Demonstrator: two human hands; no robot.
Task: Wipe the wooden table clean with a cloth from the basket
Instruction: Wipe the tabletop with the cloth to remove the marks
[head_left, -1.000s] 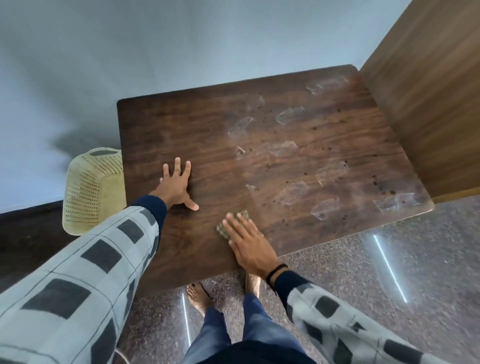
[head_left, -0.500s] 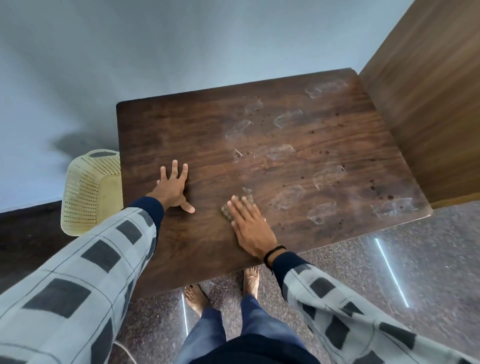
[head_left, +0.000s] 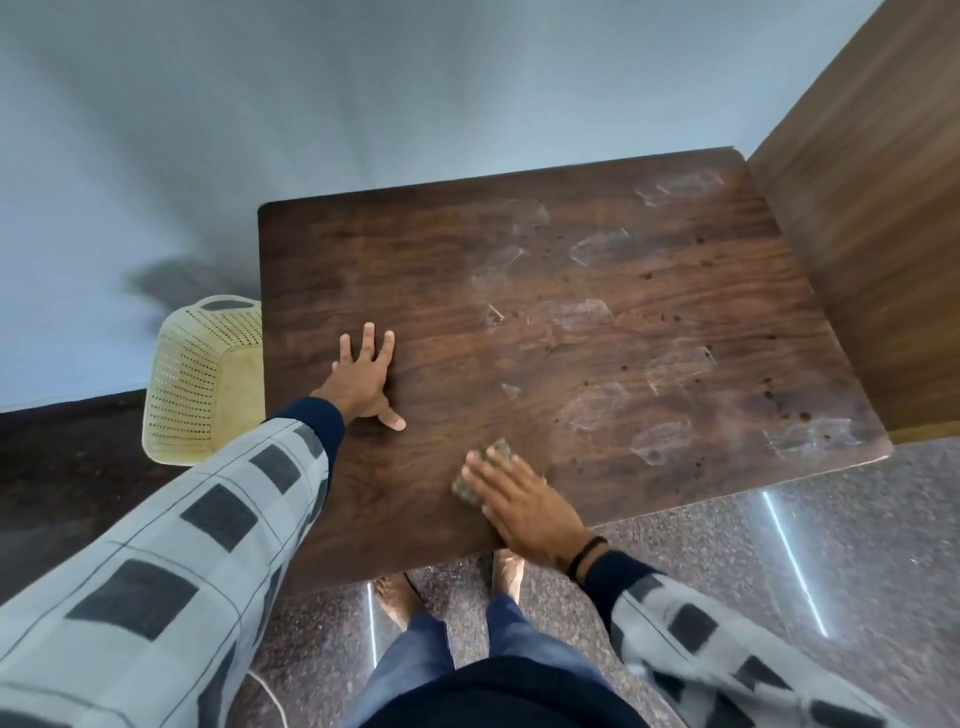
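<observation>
A dark wooden table (head_left: 597, 291) fills the middle of the view, marked with pale tape residue patches and dark spots on its right half. My left hand (head_left: 363, 382) rests flat on the table's left part, fingers spread. My right hand (head_left: 524, 506) presses a small folded greenish-brown cloth (head_left: 470, 486) against the table near its front edge with straight fingers; most of the cloth is hidden under the palm. A pale yellow perforated basket (head_left: 202, 379) stands on the floor at the table's left side.
A wooden panel (head_left: 872, 218) rises along the table's right edge. A grey wall stands behind the table. Speckled stone floor (head_left: 779, 561) lies in front and to the right, where my bare feet (head_left: 400, 597) stand under the front edge.
My right hand slid the cloth away from me and then back toward the front edge. The left hand stayed planted in place.
</observation>
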